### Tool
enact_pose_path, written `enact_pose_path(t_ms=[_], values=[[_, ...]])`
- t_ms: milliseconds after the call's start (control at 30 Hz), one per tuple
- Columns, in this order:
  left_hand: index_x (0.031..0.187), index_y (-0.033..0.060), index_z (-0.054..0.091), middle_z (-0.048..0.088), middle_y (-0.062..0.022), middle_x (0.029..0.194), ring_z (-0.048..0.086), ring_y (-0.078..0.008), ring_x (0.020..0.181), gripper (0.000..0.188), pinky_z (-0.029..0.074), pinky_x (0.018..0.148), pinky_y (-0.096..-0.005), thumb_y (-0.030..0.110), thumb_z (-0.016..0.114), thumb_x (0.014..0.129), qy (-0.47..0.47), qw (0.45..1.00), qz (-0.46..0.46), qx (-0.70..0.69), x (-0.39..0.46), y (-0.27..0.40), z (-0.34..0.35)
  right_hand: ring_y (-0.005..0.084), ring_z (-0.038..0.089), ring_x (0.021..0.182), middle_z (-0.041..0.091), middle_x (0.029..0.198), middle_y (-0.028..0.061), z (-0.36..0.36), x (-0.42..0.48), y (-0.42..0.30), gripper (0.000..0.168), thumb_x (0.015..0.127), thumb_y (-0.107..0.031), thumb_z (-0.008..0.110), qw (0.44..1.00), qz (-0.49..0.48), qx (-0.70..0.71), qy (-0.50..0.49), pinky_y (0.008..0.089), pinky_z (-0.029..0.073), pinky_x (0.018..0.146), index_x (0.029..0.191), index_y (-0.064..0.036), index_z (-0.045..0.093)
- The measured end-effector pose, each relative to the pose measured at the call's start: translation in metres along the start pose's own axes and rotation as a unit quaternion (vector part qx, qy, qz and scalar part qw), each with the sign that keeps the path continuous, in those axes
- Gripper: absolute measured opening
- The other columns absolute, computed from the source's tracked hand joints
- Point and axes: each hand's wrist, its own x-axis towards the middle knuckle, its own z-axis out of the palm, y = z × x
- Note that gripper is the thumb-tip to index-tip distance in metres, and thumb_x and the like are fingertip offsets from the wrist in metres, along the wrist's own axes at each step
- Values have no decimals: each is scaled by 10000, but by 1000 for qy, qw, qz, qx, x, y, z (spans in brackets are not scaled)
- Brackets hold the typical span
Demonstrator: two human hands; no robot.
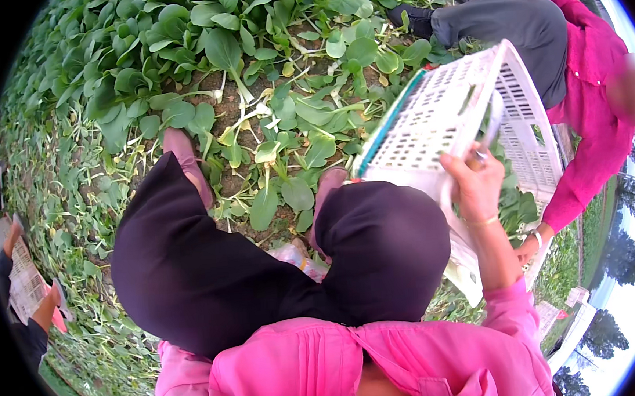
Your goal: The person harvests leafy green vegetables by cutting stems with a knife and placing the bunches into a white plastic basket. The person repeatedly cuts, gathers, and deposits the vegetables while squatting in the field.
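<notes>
My right hand (476, 184) is closed around a blurred, blade-like metal tool (493, 117), apparently a knife, pointing up from the fist. The same hand lies against the rim of a white plastic crate (417, 119); whether its fingers also grip that rim, I cannot tell. Tipped on its side, the slotted crate has a teal strip along one edge. Leafy greens (511, 201) show inside it. A co-worker's hand (528, 249) touches the crate's near end beside those leaves. My left hand is out of view.
Dense leafy greens (173, 37) grow at upper left. Cut leaves and stalks (269, 146) litter the soil around my shoes. A co-worker in a pink top (587, 102) crouches at right. Another person's feet (54, 296) and a crate (22, 274) appear at far left. A patterned plastic bag (300, 260) lies between my legs.
</notes>
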Motion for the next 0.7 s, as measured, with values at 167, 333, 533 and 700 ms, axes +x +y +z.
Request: enact_pose_path(t_ms=[167,333,533,700], values=[[1097,7,607,665,-161,915,637,-224,807,486,502,740,-337,346,694,760,0,1000,-2,-12,2,-9,-4,29,422,443,534,607,-41,41,15,-22,147,727,-49,727,999,-17,-5,-32,191,287,406,815,-2,619],[1101,7,604,665,-159,913,637,-222,807,483,502,740,-336,339,693,761,-3,1000,-15,-20,3,-16,-11,42,430,419,551,596,-12,48,25,-23,160,744,-62,732,999,-13,5,-46,208,296,375,819,-9,600],[1104,7,600,665,-156,911,636,-219,807,479,502,739,-334,330,692,763,-3,999,-41,-18,-1,-16,-16,23,411,485,521,569,-42,2,76,-61,177,800,-191,711,937,28,-240,-252,205,292,429,778,-30,641],[1108,7,597,664,-154,910,636,-217,807,477,502,739,-333,323,691,764,-6,998,-69,-13,2,-5,-23,65,406,499,494,538,-30,14,123,-115,296,736,-236,758,749,5,-509,-423,279,321,450,686,16,611]])
